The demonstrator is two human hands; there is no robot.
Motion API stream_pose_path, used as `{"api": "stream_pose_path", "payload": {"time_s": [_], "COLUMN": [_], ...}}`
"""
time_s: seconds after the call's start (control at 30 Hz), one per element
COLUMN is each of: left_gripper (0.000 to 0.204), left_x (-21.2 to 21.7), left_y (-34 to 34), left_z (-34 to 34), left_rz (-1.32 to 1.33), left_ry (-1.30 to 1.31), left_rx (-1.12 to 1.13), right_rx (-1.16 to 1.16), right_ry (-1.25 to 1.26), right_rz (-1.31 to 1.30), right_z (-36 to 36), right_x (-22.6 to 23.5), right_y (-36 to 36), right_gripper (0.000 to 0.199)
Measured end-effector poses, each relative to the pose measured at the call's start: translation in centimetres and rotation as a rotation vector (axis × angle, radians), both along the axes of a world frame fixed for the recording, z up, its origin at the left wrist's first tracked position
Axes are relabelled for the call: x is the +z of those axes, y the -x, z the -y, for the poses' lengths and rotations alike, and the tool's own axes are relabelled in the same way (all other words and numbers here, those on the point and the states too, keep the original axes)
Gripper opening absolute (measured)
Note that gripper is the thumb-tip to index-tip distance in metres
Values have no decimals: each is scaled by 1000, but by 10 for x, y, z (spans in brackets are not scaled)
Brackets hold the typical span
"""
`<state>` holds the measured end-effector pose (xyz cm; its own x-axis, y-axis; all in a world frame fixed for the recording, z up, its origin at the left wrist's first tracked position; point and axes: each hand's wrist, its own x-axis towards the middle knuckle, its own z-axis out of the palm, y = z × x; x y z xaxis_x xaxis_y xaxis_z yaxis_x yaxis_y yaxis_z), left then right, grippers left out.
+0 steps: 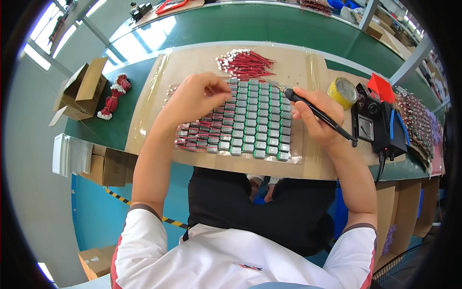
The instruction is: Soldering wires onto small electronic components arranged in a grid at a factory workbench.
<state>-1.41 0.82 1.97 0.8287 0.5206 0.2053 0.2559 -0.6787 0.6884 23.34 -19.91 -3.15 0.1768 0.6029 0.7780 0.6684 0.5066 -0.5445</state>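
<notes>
My right hand (323,118) grips a black soldering iron (313,110) like a pen. Its thin metal tip points left over the top edge of a block of small grey battery cells (251,123) with green strips, set in rows on the board. Over the upper left of the block hovers my left hand (199,96), thumb and fingertips pinched together; whatever they pinch is too small to make out. Red and black wires (204,130) lie across the left columns of cells. Beyond the block is a pile of red wires with white connectors (245,63).
Right of the block stand a yellow-rimmed tin (342,93) and a black soldering station (380,123) with a red holder (381,87). Bundled red wires (114,98) and an open cardboard box (84,90) lie left of the brown cardboard sheet (144,120). More wired parts (416,123) lie far right.
</notes>
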Motion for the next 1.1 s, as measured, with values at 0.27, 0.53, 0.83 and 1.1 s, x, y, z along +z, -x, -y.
{"api": "stream_pose_path", "payload": {"time_s": [0.27,0.53,0.83,1.1], "left_gripper": [19,18,19,14], "left_x": [-43,-38,3,-8], "left_y": [-79,-76,-55,-25], "left_z": [-92,-91,-45,80], "left_rz": [-228,-171,-80,-13], "left_ry": [-333,-420,-168,143], "left_rx": [77,24,128,-80], "right_rx": [-23,-49,-7,178], "right_ry": [4,-59,29,171], "right_rz": [11,117,-208,-476], "right_z": [-1,1,5,6], "right_x": [-1,2,-1,-1], "right_y": [-5,-5,-2,12], "right_gripper": [26,29,29,30]}}
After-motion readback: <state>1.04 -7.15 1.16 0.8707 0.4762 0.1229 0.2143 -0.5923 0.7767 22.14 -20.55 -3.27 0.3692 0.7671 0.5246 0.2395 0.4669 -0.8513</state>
